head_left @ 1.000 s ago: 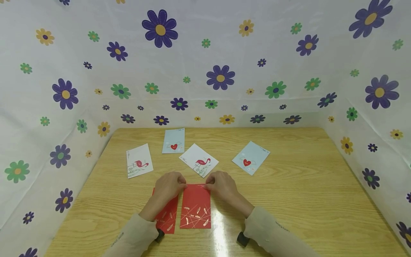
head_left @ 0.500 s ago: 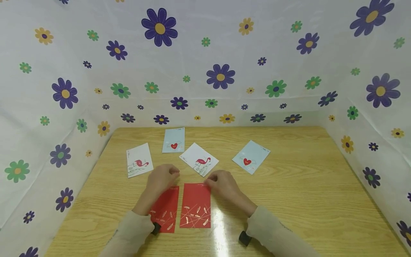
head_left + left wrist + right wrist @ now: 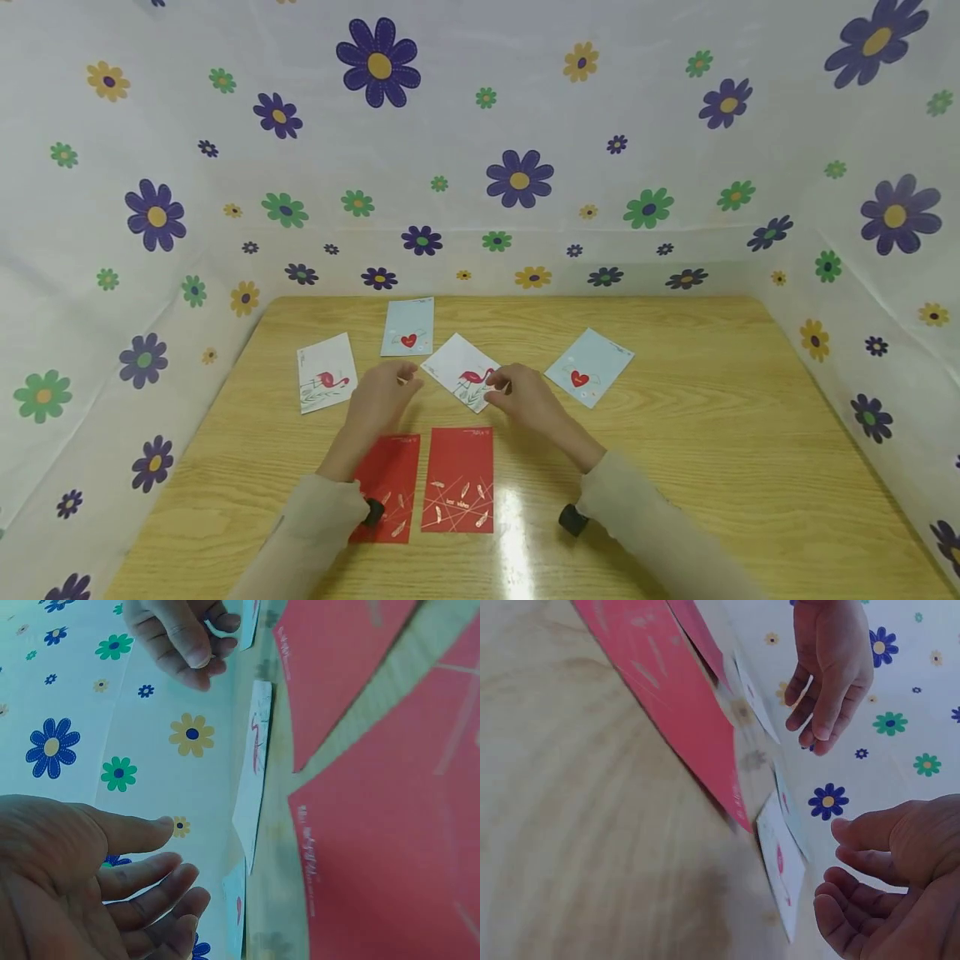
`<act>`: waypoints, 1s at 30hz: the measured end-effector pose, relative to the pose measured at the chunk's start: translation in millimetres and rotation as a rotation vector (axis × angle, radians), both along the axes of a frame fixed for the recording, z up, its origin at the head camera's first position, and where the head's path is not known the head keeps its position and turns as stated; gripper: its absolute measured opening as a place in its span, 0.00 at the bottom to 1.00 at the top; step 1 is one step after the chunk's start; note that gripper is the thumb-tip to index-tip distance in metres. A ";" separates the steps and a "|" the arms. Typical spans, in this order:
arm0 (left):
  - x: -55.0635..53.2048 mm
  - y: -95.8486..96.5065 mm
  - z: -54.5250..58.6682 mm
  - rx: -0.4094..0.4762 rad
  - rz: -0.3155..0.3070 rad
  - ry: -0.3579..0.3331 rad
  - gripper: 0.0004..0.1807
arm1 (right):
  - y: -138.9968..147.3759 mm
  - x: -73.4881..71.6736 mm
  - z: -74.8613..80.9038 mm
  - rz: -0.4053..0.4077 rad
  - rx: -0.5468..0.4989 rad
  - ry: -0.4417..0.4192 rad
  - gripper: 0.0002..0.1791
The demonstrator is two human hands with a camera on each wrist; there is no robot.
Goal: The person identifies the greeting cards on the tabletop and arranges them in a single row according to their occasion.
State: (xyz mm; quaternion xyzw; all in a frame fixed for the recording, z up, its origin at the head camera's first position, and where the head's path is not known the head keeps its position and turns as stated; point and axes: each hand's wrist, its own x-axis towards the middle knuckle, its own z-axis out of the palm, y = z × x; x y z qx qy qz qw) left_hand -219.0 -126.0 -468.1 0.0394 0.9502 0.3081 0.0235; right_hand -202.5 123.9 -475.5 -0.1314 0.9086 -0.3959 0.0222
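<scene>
Two red cards with pale feather prints lie side by side near me: the right red card (image 3: pixel 458 480) in full view, the left red card (image 3: pixel 400 492) partly under my left forearm. My left hand (image 3: pixel 382 396) hovers beyond them with relaxed fingers, near the left corner of a tilted white flamingo card (image 3: pixel 459 371). Over that card's right corner is my right hand (image 3: pixel 522 402), thumb and fingers apart. Both wrist views show the left hand (image 3: pixel 97 877) and right hand (image 3: pixel 892 877) holding nothing.
Another white flamingo card (image 3: pixel 327 372) lies at the left. Two pale blue heart cards lie on the wooden table (image 3: pixel 712 433): a back heart card (image 3: pixel 407 327) and a right heart card (image 3: pixel 588 368). A flowered white cloth (image 3: pixel 450 125) encloses the back and sides.
Both hands have let go of the right red card's top edge and moved forward to either side of the middle flamingo card. The cards lie where they were.
</scene>
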 end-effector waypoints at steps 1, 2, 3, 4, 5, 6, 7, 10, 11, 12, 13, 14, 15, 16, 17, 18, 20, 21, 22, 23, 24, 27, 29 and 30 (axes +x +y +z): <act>-2.5 0.5 1.4 0.008 0.001 0.002 0.20 | 0.0 -4.1 2.3 0.008 0.010 0.009 0.11; -5.3 1.1 2.8 0.018 0.003 0.005 0.20 | 0.0 -8.3 4.7 0.021 0.021 0.018 0.12; -8.0 1.7 3.9 0.031 0.004 0.005 0.21 | -0.2 -12.3 7.8 0.031 0.025 0.020 0.13; -10.6 2.5 5.3 0.044 0.009 0.006 0.21 | -0.4 -16.0 10.9 0.048 0.033 0.024 0.14; -13.4 3.4 6.6 0.054 0.009 0.009 0.22 | -0.5 -20.1 13.2 0.065 0.041 0.029 0.16; -15.7 4.5 7.8 0.064 0.011 0.008 0.22 | -0.7 -24.1 15.4 0.082 0.046 0.030 0.17; -18.0 5.5 8.7 0.070 0.010 0.005 0.23 | -1.1 -28.1 17.6 0.096 0.048 0.033 0.19; -24.3 8.8 10.0 0.073 0.012 -0.003 0.24 | -2.9 -40.0 22.1 0.129 0.051 0.031 0.22; -26.5 9.5 9.4 0.068 0.013 -0.007 0.25 | -4.0 -43.9 22.8 0.133 0.052 0.028 0.23; -28.6 10.3 8.4 0.062 0.017 -0.012 0.25 | -5.4 -48.0 22.9 0.135 0.055 0.027 0.24; -30.4 10.8 7.3 0.056 0.019 -0.017 0.26 | -6.9 -52.0 22.7 0.137 0.060 0.026 0.25; -32.7 11.5 5.9 0.052 0.022 -0.019 0.26 | -8.5 -55.8 22.1 0.138 0.067 0.024 0.25; -34.9 12.2 4.5 0.050 0.027 -0.025 0.26 | -10.3 -59.8 21.0 0.140 0.073 0.023 0.25; -37.4 12.8 2.5 0.053 0.032 -0.032 0.27 | -11.9 -63.3 19.8 0.142 0.084 0.024 0.25; -39.7 13.7 0.9 0.058 0.037 -0.040 0.27 | -13.4 -66.9 18.4 0.144 0.100 0.028 0.25; -41.7 14.6 -0.5 0.062 0.039 -0.045 0.27 | -14.9 -70.4 16.8 0.146 0.109 0.031 0.25; -45.4 16.6 -3.3 0.077 0.049 -0.065 0.28 | -17.3 -76.7 13.7 0.152 0.128 0.032 0.25; -46.8 17.6 -4.8 0.077 0.051 -0.074 0.28 | -18.1 -79.6 11.7 0.159 0.139 0.034 0.25; -48.0 18.6 -6.4 0.076 0.053 -0.080 0.28 | -18.7 -82.4 9.7 0.166 0.149 0.033 0.25; -48.5 19.5 -7.2 0.073 0.056 -0.087 0.28 | -19.4 -84.9 8.1 0.176 0.154 0.030 0.25; -49.1 20.4 -8.2 0.062 0.056 -0.093 0.28 | -20.1 -87.2 6.6 0.184 0.160 0.025 0.26; -49.2 22.3 -10.2 0.015 0.046 -0.102 0.28 | -22.9 -91.8 3.2 0.214 0.185 0.017 0.26; -48.9 22.2 -11.5 -0.008 0.043 -0.112 0.28 | -26.2 -93.7 1.8 0.231 0.202 0.020 0.26; -48.9 21.8 -12.4 -0.020 0.041 -0.115 0.28 | -28.0 -94.7 0.9 0.238 0.212 0.023 0.26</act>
